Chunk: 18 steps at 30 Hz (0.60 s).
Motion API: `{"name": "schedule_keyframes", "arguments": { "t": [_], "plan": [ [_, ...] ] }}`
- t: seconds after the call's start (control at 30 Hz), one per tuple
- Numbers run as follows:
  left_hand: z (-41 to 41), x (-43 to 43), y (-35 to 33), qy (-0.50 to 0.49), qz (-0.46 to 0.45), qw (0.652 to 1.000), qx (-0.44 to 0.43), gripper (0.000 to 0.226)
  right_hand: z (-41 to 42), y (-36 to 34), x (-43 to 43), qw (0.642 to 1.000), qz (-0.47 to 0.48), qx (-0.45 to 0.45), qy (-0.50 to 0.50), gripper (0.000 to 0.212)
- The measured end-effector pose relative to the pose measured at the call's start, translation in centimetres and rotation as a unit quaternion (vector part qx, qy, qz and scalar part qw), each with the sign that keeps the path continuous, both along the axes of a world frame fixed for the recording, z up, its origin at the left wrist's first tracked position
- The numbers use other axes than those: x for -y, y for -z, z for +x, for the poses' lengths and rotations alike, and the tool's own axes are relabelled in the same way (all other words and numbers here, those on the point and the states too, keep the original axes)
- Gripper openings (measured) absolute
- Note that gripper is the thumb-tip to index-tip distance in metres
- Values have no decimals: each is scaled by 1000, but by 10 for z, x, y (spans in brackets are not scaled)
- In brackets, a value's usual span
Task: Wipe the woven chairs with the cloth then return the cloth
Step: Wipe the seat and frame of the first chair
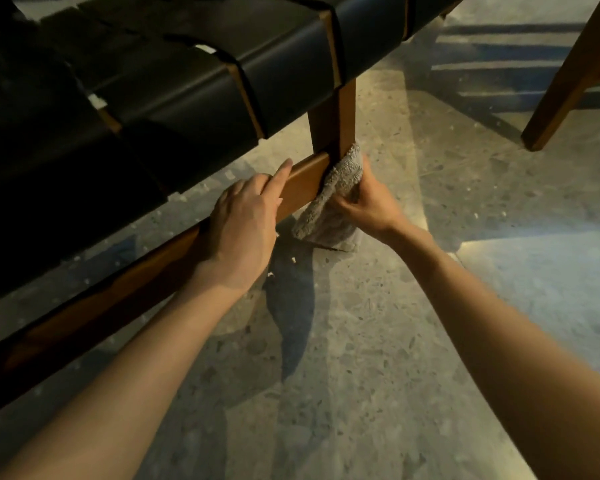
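Two bare hands work at the lower frame of a woven chair of broad black leather straps over a brown wooden frame [174, 98], seen in the single head view from above. Right hand [368, 199] grasps a grey terry cloth [333, 202], fingers curled into its folds, and holds it against the foot of the upright brown wooden leg [340, 123], at the joint where that leg meets the horizontal brown wooden rail [305, 181]. Upper edge of the cloth touches the leg; the lower part hangs loose beneath the rail, close above the floor. Left hand [243, 223] lies over the same rail just beside the cloth, palm on the wood, index finger stretched straight along the top edge; its other fingers fall behind the rail, and whether they curl round it cannot be told. Both forearms are bare and reach in from the lower edge of the frame. Straps wrap round the seat's front edge directly above the hands. Speckled grey terrazzo floor [378, 323] lies below, marked by a band of light and slatted shadows. A second brown wooden chair leg [575, 77] stands well apart at upper right.
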<state>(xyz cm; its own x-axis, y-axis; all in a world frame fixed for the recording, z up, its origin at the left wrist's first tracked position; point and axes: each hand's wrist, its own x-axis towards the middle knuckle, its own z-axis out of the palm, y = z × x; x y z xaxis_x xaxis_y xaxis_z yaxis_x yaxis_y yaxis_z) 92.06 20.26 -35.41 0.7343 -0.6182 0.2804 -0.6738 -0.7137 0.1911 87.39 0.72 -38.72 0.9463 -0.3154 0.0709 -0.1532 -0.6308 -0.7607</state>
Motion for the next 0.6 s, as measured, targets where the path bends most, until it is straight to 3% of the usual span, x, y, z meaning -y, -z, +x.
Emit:
{"name": "schedule_keyframes", "arguments": {
  "t": [0.13,0.3,0.43,0.53,0.6],
  "plan": [
    [0,5,2,-11,-14,1000,-16,53,10,8,-7,995,-32,12,91,59],
    [1,4,5,-13,4,1000,-2,53,11,27,-24,979,1,23,202,42],
    [0,2,4,-12,8,1000,2,53,-4,53,-24,985,47,-24,165,35],
    [0,1,4,-7,11,1000,11,54,-12,62,-20,990,-27,-70,115,35],
    [-1,1,5,-10,14,1000,17,54,-9,54,-23,994,-51,-36,89,35]
  ]
}}
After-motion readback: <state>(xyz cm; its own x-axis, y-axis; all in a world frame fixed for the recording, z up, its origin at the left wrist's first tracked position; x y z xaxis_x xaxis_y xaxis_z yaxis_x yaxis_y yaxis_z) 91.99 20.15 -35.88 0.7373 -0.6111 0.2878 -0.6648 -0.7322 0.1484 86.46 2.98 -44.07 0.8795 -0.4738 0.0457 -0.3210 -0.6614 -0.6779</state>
